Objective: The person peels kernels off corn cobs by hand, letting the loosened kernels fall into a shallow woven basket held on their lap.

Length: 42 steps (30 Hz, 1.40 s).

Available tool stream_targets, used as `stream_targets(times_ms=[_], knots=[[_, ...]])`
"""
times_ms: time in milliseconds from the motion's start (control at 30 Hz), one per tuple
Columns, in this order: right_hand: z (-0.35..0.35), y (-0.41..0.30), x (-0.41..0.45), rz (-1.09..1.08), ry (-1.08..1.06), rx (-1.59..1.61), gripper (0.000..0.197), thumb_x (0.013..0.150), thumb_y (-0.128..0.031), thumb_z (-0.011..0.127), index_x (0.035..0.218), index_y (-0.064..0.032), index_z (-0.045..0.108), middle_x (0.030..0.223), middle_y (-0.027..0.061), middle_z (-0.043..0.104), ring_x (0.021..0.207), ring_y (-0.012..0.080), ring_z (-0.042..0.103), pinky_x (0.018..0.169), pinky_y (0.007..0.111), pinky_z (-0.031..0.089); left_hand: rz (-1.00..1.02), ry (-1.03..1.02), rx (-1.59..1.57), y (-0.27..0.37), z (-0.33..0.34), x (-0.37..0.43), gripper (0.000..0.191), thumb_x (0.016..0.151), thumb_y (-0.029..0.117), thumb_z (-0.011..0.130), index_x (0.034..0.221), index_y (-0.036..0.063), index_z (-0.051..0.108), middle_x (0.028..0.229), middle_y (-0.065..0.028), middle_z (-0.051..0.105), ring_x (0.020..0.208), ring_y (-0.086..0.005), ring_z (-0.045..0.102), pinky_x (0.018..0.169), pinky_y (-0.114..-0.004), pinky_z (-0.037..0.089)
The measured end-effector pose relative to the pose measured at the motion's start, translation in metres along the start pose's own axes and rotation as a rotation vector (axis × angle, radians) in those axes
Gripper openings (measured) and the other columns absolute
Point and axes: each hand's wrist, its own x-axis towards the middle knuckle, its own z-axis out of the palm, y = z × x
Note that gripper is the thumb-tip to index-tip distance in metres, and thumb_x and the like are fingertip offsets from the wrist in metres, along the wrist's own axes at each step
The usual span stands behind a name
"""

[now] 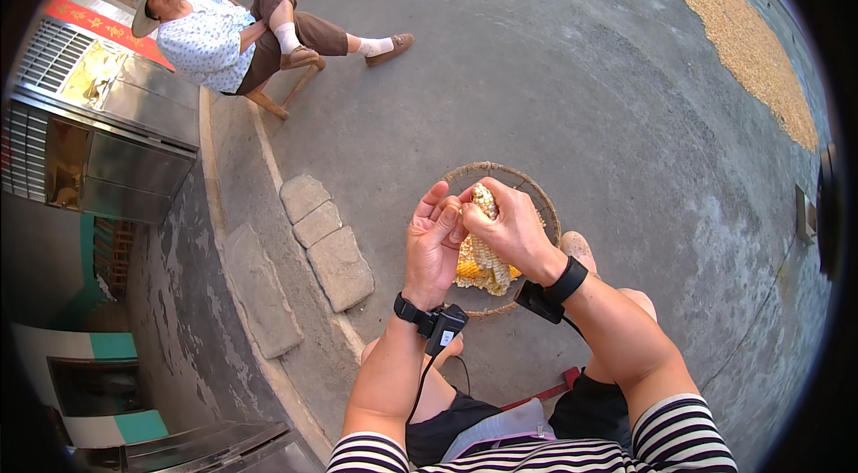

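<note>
My right hand point(516, 228) is closed around a pale corn cob point(484, 198), whose tip stands out above the fingers. Close beside it, my left hand point(434, 241) has its thumb and fingertips together, near the right fingers. Whether anything small is pinched there cannot be told. Both hands are over a round woven basket point(488, 166). Below them show more pale corn point(493, 262), a yellow corn cob point(468, 268) and loose kernels. My right hand hides where the held cob ends and the pale corn below begins.
A person point(208, 37) in a hat sits on a wooden stool point(268, 103) at the upper left. Stone blocks point(338, 268) lie along a concrete step on the left. Grain point(744, 37) is spread at the upper right. Cabled devices point(446, 329) are strapped to both my wrists.
</note>
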Motion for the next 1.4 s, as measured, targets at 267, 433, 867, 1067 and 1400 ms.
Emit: stream_targets(times_ms=[267,433,867,1067,1400], knots=[[0.006,-0.005,-0.026,0.037,-0.029,0.075,0.038,0.117,-0.032,0.083,0.125,0.0051,0.087,0.101,0.032,0.091,0.093,0.0429,0.094,0.087,0.053,0.072,-0.079,-0.07,-0.15,0.005,-0.005,0.001,0.06,0.129,0.025,0.094,0.181,0.0091,0.069,0.156,-0.0071,0.09,0.095,-0.0039,0.068,0.097,-0.025,0.062],[0.006,-0.005,-0.026,0.02,-0.036,0.215,0.038,0.121,-0.033,0.086,0.127,0.0043,0.086,0.101,0.028,0.092,0.092,0.0337,0.093,0.086,0.05,0.071,-0.113,-0.124,-0.203,0.008,-0.007,0.001,0.069,0.128,0.032,0.095,0.185,0.0071,0.067,0.15,-0.0013,0.089,0.09,-0.0009,0.059,0.091,-0.022,0.055],[0.005,0.009,-0.018,0.178,-0.194,0.472,0.043,0.128,-0.044,0.093,0.128,-0.002,0.083,0.109,0.0026,0.085,0.104,0.0091,0.077,0.088,0.037,0.064,-0.134,-0.187,-0.147,0.014,-0.004,0.003,0.07,0.124,0.025,0.099,0.187,0.0137,0.071,0.119,0.0091,0.079,0.086,-0.0032,0.053,0.082,-0.024,0.048],[0.001,0.023,-0.018,0.197,-0.285,0.479,0.049,0.131,-0.052,0.091,0.14,-0.0056,0.081,0.122,-0.0007,0.084,0.113,0.0071,0.078,0.098,0.032,0.066,-0.127,-0.225,-0.154,0.012,-0.009,0.005,0.066,0.125,0.024,0.098,0.185,0.0145,0.075,0.116,0.0087,0.078,0.085,-0.0043,0.053,0.081,-0.026,0.047],[-0.008,0.015,-0.01,0.167,-0.286,0.371,0.055,0.128,-0.056,0.093,0.132,-0.0028,0.083,0.109,-0.0002,0.08,0.103,0.0085,0.075,0.087,0.035,0.062,-0.113,-0.282,-0.118,0.017,-0.003,0.005,0.06,0.126,0.021,0.096,0.183,0.0149,0.077,0.115,0.0075,0.078,0.085,-0.0059,0.055,0.08,-0.028,0.049]])
